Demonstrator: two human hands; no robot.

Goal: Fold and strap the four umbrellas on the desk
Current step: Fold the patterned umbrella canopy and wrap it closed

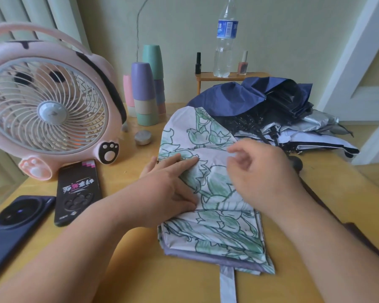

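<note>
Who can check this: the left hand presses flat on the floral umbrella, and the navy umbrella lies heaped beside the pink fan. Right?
Not quite: head view shows the navy umbrella heaped beside the small wooden shelf, not the pink fan.

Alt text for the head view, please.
A person's left hand presses flat on a green-flowered umbrella on the desk; the right hand, fingers curled, is over its folds. Other umbrellas lie loose behind; a pink fan stands left.

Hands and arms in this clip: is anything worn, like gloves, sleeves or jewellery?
Left hand and right hand are bare: no gloves, rings, watch or bracelet visible. No sleeves show either, right down to the frame's edge.
</note>
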